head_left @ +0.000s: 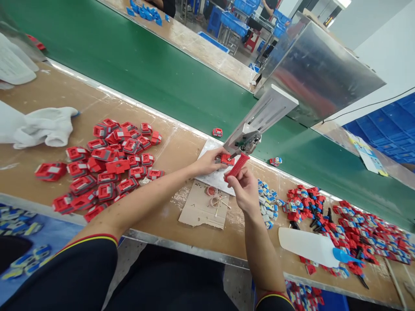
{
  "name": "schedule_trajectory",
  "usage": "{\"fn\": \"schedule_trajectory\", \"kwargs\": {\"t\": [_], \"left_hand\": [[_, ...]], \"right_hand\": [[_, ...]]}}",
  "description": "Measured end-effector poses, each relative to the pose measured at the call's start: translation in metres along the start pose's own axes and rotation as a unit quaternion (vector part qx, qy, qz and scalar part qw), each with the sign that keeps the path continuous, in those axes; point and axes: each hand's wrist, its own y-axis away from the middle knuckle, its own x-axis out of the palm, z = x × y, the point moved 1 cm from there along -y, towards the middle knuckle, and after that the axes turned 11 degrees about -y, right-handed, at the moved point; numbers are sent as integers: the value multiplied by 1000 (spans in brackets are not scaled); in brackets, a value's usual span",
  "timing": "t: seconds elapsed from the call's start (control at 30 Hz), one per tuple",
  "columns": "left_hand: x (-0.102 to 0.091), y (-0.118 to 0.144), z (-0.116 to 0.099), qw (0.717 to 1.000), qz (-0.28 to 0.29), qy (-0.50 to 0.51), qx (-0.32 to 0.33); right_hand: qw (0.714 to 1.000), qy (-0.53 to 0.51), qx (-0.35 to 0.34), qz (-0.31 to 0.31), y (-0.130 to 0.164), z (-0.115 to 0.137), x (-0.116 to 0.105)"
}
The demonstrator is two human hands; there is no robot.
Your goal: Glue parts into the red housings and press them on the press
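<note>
My left hand (210, 162) has its fingertips closed on a small red plastic toy part (227, 160), held over a pale metal plate (205, 152). My right hand (245, 188) is wrapped round the ribbed red handle (239, 166) of a toggle clamp (249, 141). The clamp is mounted on a slanted metal bracket (269, 110). The clamp's tip is close to the part; whether they touch I cannot tell. Nearer me, a piece of cardboard (194, 208) carries a small cup of red stuff (212, 190) and several cotton swabs (219, 203).
Red and grey toy parts (106, 155) are heaped at left, near a white cloth (48, 125). Blue-white pieces (267, 203), red assemblies (366, 229) and a white bottle (308, 247) with a blue nozzle lie right. Behind runs a green conveyor belt (155, 77) carrying a red piece (217, 131).
</note>
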Motion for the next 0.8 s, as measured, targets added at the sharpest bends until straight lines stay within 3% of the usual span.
{"fn": "schedule_trajectory", "kwargs": {"t": [0.13, 0.27, 0.33, 0.4, 0.5, 0.6, 0.67, 0.8], "left_hand": [[-20, -4, -6, 998, 22, -53, 13], [-61, -41, -8, 983, 98, -152, -26], [-74, -72, -3, 975, 64, -201, -64], [-74, -101, 3, 969, 3, -231, -87], [-54, -132, 11, 959, -33, -260, -109], [-39, -141, 11, 957, -36, -267, -109], [-45, -137, 7, 957, -46, -268, -103], [-87, -95, -3, 963, -127, -229, -61]], "right_hand": [[996, 74, -38, -35, 0, -14, -9], [989, 43, -88, -110, 50, -2, -42], [977, 36, -110, -178, 84, 0, -56], [972, 45, -108, -205, 113, 0, -60], [974, 77, -109, -184, 138, -2, -52], [975, 113, -120, -149, 140, 0, -46], [974, 156, -119, -110, 133, 1, -48], [971, 228, -75, 17, 103, -12, -50]]}}
